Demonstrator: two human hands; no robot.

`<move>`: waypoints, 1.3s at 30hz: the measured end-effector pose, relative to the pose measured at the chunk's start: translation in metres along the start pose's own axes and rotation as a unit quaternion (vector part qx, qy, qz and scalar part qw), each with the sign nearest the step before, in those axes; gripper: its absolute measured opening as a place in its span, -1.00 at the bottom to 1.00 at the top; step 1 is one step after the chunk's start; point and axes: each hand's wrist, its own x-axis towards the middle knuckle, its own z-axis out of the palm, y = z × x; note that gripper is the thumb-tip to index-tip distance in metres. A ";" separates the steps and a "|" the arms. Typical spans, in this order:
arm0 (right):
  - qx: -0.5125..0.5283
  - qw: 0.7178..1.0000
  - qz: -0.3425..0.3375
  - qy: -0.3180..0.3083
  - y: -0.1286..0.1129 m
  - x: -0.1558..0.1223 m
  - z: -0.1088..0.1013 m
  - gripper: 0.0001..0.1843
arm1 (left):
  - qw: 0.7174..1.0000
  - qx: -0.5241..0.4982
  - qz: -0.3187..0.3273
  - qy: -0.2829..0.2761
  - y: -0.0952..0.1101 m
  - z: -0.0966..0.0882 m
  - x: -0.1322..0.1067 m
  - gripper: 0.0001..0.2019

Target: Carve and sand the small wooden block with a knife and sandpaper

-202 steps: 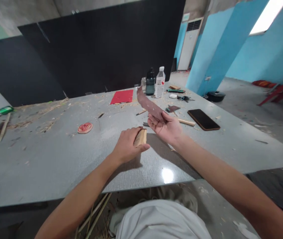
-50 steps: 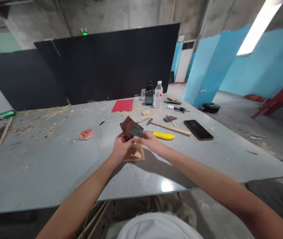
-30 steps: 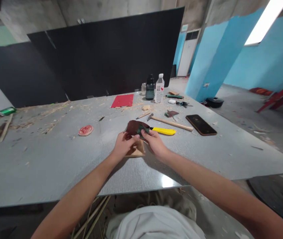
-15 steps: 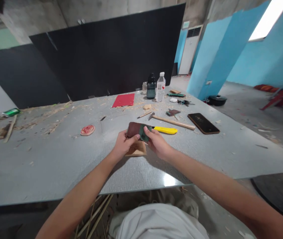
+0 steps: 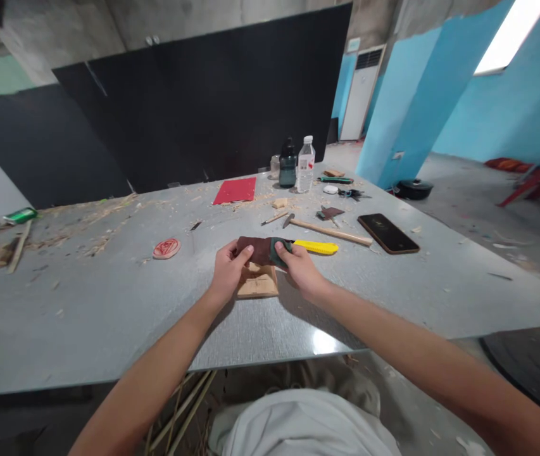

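Between my two hands a strip of sandpaper [image 5: 259,251], brown on one face and dark green on the other, is held up and bent. My left hand [image 5: 228,269] pinches its brown left end with the thumb on top. At the other end my right hand [image 5: 302,271] grips the green, folded-over part. Just below the strip, a small square wooden piece [image 5: 257,288] lies on the table, its far part hidden by the sandpaper and fingers. Right beside my right hand lies a yellow utility knife [image 5: 317,247].
A hammer [image 5: 331,232], a thin carving tool [image 5: 274,218] and a phone [image 5: 388,233] lie beyond and to the right. Two bottles [image 5: 306,166] stand at the back near a red sheet [image 5: 235,190]. A round red-marked wooden disc [image 5: 166,248] lies left, with shavings around.
My left hand has shifted slightly left and the sandpaper is drawn out flatter, its green part now folded under my right fingers. More of the wooden piece shows.
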 end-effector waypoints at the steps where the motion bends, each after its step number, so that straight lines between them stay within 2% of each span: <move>1: -0.010 1.000 -0.007 0.002 0.000 0.000 0.000 -0.54 | 1.000 0.000 -0.001 -0.006 0.000 0.001 -0.001 -0.65; 6: -0.071 0.997 -0.037 0.015 -0.003 0.000 -0.001 -0.55 | 0.998 0.000 -0.012 -0.056 -0.003 0.006 -0.007 -0.63; 10: -0.122 0.990 -0.064 0.002 -0.006 0.000 -0.001 -0.56 | 0.997 0.006 -0.002 -0.076 -0.006 0.009 -0.010 -0.56; 14: -0.200 0.974 -0.104 -0.013 -0.010 0.002 -0.004 -0.63 | 0.997 0.025 0.032 -0.060 -0.005 0.004 -0.009 -0.55; 18: -0.298 0.943 -0.133 -0.069 -0.015 0.000 -0.009 -0.93 | 0.992 0.082 0.097 -0.022 0.002 -0.004 -0.007 -0.67; 24: -0.379 0.906 -0.142 -0.120 -0.015 -0.006 -0.007 -0.69 | 0.972 0.163 0.134 -0.107 0.010 -0.004 -0.006 -0.83; 27: -0.395 0.899 -0.143 -0.121 -0.014 -0.004 -0.007 -0.68 | 0.969 0.171 0.138 -0.112 0.010 -0.002 -0.005 -0.83; 33: -0.376 0.908 -0.152 -0.111 -0.015 -0.004 -0.007 -0.81 | 0.976 0.152 0.120 -0.104 0.007 -0.003 -0.004 -0.89; 35: -0.349 0.918 -0.162 -0.099 -0.017 -0.005 -0.006 -0.74 | 0.981 0.136 0.106 -0.090 0.005 -0.003 -0.003 -0.90; 38: -0.294 0.938 -0.172 -0.065 -0.019 -0.004 -0.004 -0.52 | 0.989 0.108 0.086 -0.050 0.001 -0.005 0.000 -0.91; 39: -0.274 0.945 -0.170 -0.053 -0.019 -0.003 -0.005 -0.52 | 0.992 0.096 0.080 -0.037 0.001 -0.006 0.002 -0.90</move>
